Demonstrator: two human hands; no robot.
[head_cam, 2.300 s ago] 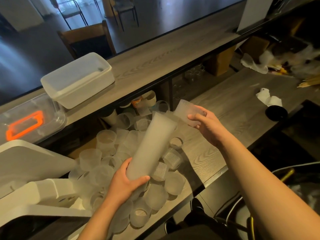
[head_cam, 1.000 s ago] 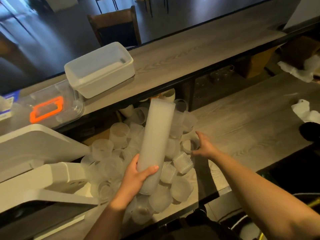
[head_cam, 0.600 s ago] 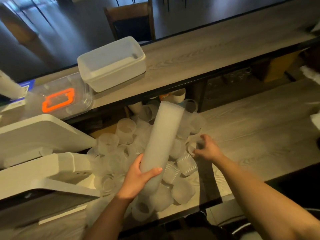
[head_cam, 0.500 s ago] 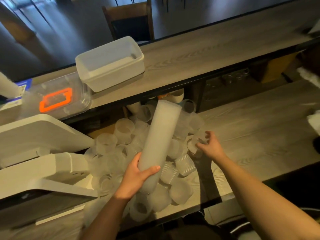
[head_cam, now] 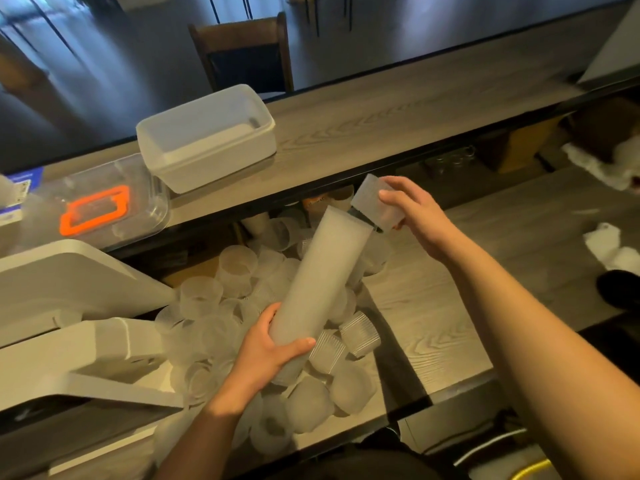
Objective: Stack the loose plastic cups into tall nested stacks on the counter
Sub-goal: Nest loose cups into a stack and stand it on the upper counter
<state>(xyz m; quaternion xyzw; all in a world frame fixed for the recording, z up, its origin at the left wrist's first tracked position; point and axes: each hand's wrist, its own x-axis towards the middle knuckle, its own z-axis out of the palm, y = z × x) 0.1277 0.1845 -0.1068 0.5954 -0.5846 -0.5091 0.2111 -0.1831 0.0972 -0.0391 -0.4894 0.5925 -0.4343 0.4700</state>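
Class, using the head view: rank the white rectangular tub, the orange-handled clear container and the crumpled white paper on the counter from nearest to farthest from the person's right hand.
From the right hand:
1. White rectangular tub, on the upper shelf, to its left.
2. Crumpled white paper, on the lower counter, far right.
3. Orange-handled clear container, far left on the shelf.

Loose cups (head_cam: pixel 242 327) lie on the counter (head_cam: pixel 433 306), below the shelf (head_cam: pixel 381 126).

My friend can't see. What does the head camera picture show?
A person's left hand holds a tall stack of frosted cups tilted, while the right hand brings one cup to its open top. Loose cups crowd the wooden counter below.
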